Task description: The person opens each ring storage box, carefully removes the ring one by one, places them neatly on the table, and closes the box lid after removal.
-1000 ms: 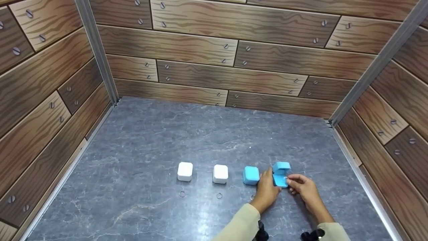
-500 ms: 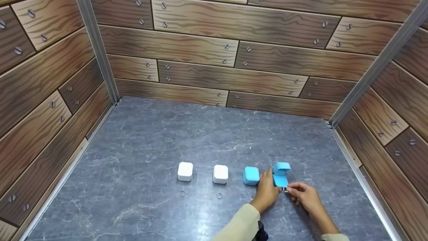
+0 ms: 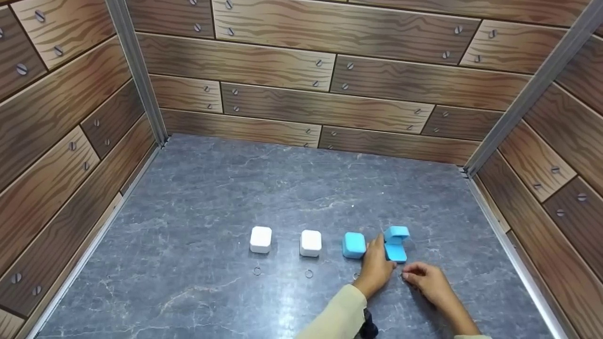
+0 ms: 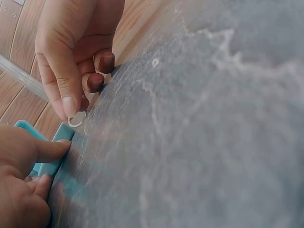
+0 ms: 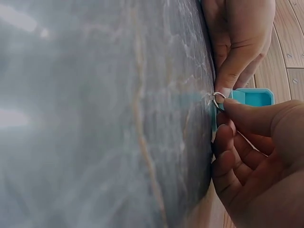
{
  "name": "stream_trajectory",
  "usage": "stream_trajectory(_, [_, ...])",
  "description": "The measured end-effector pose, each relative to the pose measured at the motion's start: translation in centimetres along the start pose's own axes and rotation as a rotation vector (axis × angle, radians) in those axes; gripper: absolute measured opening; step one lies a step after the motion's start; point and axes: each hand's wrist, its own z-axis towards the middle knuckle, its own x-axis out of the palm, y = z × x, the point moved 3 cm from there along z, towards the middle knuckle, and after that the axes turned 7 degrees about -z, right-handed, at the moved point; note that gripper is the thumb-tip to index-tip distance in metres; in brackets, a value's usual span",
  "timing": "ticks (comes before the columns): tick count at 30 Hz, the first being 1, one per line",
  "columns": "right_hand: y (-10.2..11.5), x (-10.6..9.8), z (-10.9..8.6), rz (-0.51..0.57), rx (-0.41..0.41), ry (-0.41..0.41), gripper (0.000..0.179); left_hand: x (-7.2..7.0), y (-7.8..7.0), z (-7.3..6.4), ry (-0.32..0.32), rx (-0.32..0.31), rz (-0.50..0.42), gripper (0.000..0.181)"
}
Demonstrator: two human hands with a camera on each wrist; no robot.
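An open light-blue ring box (image 3: 395, 253) stands on the table at the right in the head view, its lid raised at the back. My left hand (image 3: 375, 268) grips this box from its left side, and in the left wrist view the thumb presses on the box's front edge. Just in front of the box, my right hand (image 3: 429, 282) pinches a thin silvery ring (image 4: 75, 125) between thumb and forefinger, close over the table. The other right fingers are curled loosely below. A closed light-blue ring box (image 3: 354, 245) sits right beside the left hand's fingers.
Two closed white boxes (image 3: 261, 239) stand further left in the same row. One ring (image 3: 256, 274) and another ring (image 3: 309, 277) lie in front of them. A third ring (image 3: 355, 277) is partly hidden by the left wrist. Wood-patterned walls (image 3: 264, 70) enclose the grey table (image 3: 226, 188).
My right hand has drawn the ring out from the open box, toward the front and down near the table. The left hand stays on the box.
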Motion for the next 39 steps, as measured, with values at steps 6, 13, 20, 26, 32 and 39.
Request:
stream_trajectory(6, [0.1,0.0,-0.2,-0.068,-0.053,-0.019,0.006,-0.1,-0.1,-0.1,-0.01,0.027,0.036,0.076])
stream_trajectory(13, [0.3,0.0,-0.4,-0.075,-0.043,-0.018,0.006,0.0,0.0,-0.2,0.0,-0.011,0.004,0.078])
stream_trajectory(20, [0.5,-0.1,-0.4,-0.074,-0.039,-0.008,0.007,0.0,-0.2,-0.1,0.005,-0.025,0.004,0.077])
stream_trajectory(26, [0.2,-0.5,-0.4,-0.098,-0.015,-0.001,0.01,0.1,-0.4,-0.2,0.023,-0.019,0.016,0.076])
stream_trajectory(32, [0.1,-0.9,0.1,-0.063,0.037,0.027,0.018,0.0,-0.4,-0.2,0.017,-0.009,0.015,0.075])
stream_trajectory(39, [-0.2,-1.2,1.1,0.024,0.029,0.004,0.025,0.0,-0.1,-0.2,0.022,0.003,0.02,0.074])
